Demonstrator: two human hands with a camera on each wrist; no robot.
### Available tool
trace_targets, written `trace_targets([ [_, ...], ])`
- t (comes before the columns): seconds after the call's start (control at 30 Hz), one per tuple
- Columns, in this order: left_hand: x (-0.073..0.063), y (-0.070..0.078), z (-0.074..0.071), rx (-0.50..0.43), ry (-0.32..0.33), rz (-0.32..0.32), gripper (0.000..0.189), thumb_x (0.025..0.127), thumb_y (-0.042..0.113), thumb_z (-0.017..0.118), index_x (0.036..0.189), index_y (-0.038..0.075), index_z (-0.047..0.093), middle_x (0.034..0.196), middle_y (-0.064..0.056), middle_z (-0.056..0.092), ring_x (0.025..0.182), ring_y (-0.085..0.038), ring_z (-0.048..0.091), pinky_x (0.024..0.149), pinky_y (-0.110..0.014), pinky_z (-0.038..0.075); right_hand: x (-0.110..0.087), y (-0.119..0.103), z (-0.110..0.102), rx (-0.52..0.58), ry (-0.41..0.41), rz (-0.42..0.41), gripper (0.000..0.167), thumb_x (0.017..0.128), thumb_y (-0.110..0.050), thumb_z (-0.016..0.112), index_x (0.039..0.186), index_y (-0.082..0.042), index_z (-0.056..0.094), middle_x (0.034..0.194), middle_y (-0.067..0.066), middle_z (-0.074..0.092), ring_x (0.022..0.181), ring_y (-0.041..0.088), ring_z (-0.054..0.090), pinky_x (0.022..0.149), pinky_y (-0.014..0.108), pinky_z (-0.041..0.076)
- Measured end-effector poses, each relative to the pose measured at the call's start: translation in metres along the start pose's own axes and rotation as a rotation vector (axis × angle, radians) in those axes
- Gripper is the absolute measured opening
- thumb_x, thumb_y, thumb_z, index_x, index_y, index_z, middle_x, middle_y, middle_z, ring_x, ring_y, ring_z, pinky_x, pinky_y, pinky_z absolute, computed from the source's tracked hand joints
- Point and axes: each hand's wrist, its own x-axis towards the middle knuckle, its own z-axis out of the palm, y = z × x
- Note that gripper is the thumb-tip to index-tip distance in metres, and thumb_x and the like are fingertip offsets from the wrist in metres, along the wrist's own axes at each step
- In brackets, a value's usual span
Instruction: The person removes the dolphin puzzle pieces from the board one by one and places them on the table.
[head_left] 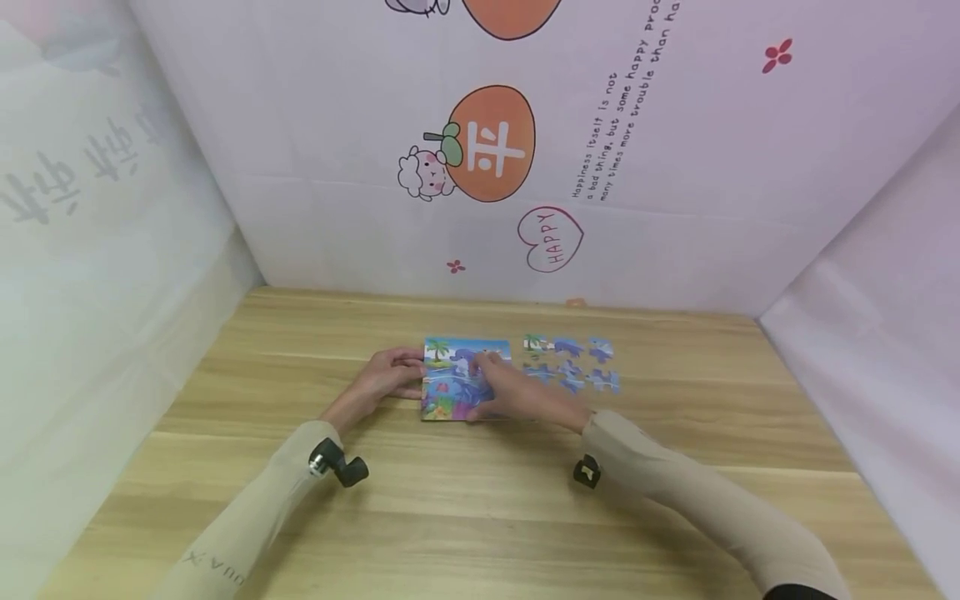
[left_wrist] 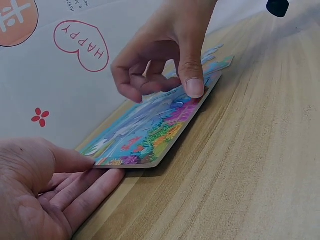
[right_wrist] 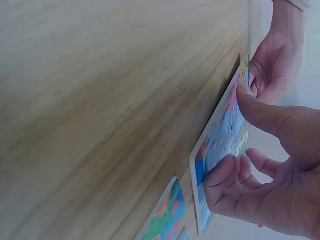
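Observation:
A jigsaw puzzle with a palm tree, dolphin and sea picture lies in its thin tray in the middle of the head view. My left hand holds the puzzle's left edge. In the left wrist view its thumb is on top and the fingers reach beneath a slightly raised corner. Over the puzzle's right part reaches my right hand, thumb and bent fingers spread apart. In the right wrist view its thumb is at the near edge and its fingertips lie close over the picture.
Several loose puzzle pieces lie in two rows right of the puzzle on the wooden table. Behind the table stands a white printed sheet, with further sheets at both sides.

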Motion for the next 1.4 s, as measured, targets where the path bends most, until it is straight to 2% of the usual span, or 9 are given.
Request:
trace_targets([
  [0.13, 0.001, 0.000, 0.000, 0.009, 0.002, 0.005, 0.047, 0.101, 0.002, 0.064, 0.146, -0.006, 0.051, 0.128, -0.018, 0.059, 0.106, -0.023, 0.068, 0.084, -0.031, 0.068, 0.004, -0.005, -0.001, -0.032, -0.039, -0.014, 0.058, 0.089, -0.023, 0.086, 0.132, -0.008, 0.051, 0.124, 0.013, 0.054, 0.108, 0.027, 0.060, 0.089, 0.040, 0.063],
  [0.37, 0.001, -0.002, 0.000, 0.017, -0.002, 0.010, 0.046, 0.102, 0.003, 0.064, 0.146, -0.006, 0.051, 0.126, -0.017, 0.059, 0.104, -0.021, 0.068, 0.084, -0.031, 0.068, 0.006, -0.010, -0.004, -0.061, -0.095, -0.022, 0.044, 0.091, -0.012, 0.082, 0.126, -0.005, 0.057, 0.128, 0.015, 0.055, 0.117, 0.030, 0.060, 0.098, 0.042, 0.061],
  [0.53, 0.001, -0.003, 0.000, 0.013, -0.003, 0.003, 0.047, 0.102, 0.002, 0.063, 0.146, -0.006, 0.050, 0.126, -0.016, 0.060, 0.104, -0.022, 0.068, 0.084, -0.031, 0.068, 0.009, -0.012, -0.004, -0.057, -0.116, -0.028, 0.045, 0.089, -0.009, 0.083, 0.124, -0.002, 0.056, 0.128, 0.015, 0.056, 0.121, 0.032, 0.057, 0.103, 0.044, 0.059],
  [0.7, 0.002, -0.002, 0.000, 0.014, 0.000, 0.003, 0.047, 0.101, 0.001, 0.063, 0.146, -0.006, 0.051, 0.125, -0.017, 0.060, 0.105, -0.023, 0.068, 0.084, -0.032, 0.068, 0.014, -0.011, 0.000, -0.059, -0.119, -0.031, 0.036, 0.087, -0.007, 0.084, 0.112, -0.002, 0.058, 0.123, 0.012, 0.056, 0.119, 0.029, 0.055, 0.108, 0.043, 0.055],
  [0.8, 0.002, 0.000, 0.000, 0.016, 0.003, 0.003, 0.047, 0.101, 0.001, 0.062, 0.146, -0.007, 0.051, 0.125, -0.017, 0.061, 0.105, -0.023, 0.068, 0.083, -0.032, 0.068, 0.016, -0.010, 0.002, -0.038, -0.099, -0.026, 0.035, 0.085, -0.006, 0.086, 0.105, -0.002, 0.058, 0.114, 0.010, 0.057, 0.108, 0.025, 0.055, 0.099, 0.039, 0.057],
  [0.87, 0.002, 0.000, 0.000, 0.018, 0.003, 0.006, 0.047, 0.101, 0.001, 0.062, 0.146, -0.007, 0.050, 0.126, -0.018, 0.061, 0.106, -0.023, 0.068, 0.083, -0.032, 0.068, 0.017, -0.010, 0.002, -0.014, -0.090, -0.019, 0.036, 0.084, -0.008, 0.087, 0.105, -0.003, 0.058, 0.106, 0.007, 0.056, 0.097, 0.021, 0.054, 0.087, 0.032, 0.057],
  [1.0, 0.000, 0.003, -0.002, 0.018, 0.010, 0.011, 0.047, 0.101, 0.000, 0.062, 0.146, -0.007, 0.050, 0.127, -0.019, 0.059, 0.106, -0.025, 0.068, 0.083, -0.032, 0.068, 0.016, -0.010, 0.003, -0.001, -0.080, -0.028, 0.038, 0.086, -0.015, 0.087, 0.107, -0.003, 0.058, 0.095, 0.004, 0.054, 0.083, 0.015, 0.048, 0.066, 0.021, 0.047],
  [1.23, 0.000, 0.005, -0.002, 0.016, -0.001, 0.007, 0.048, 0.102, 0.001, 0.062, 0.147, -0.007, 0.049, 0.130, -0.020, 0.056, 0.108, -0.026, 0.067, 0.085, -0.032, 0.068, 0.015, -0.007, 0.000, -0.018, -0.096, -0.084, 0.033, 0.089, -0.016, 0.084, 0.109, -0.003, 0.061, 0.091, 0.003, 0.053, 0.080, 0.012, 0.045, 0.063, 0.018, 0.041],
  [1.4, -0.001, 0.003, 0.001, 0.013, -0.003, 0.005, 0.047, 0.102, 0.000, 0.062, 0.146, -0.007, 0.050, 0.129, -0.020, 0.057, 0.108, -0.026, 0.067, 0.085, -0.033, 0.068, 0.013, -0.003, -0.001, 0.099, -0.104, -0.079, 0.026, 0.094, -0.009, 0.078, 0.111, 0.000, 0.061, 0.080, 0.000, 0.051, 0.070, 0.011, 0.043, 0.058, 0.017, 0.038],
])
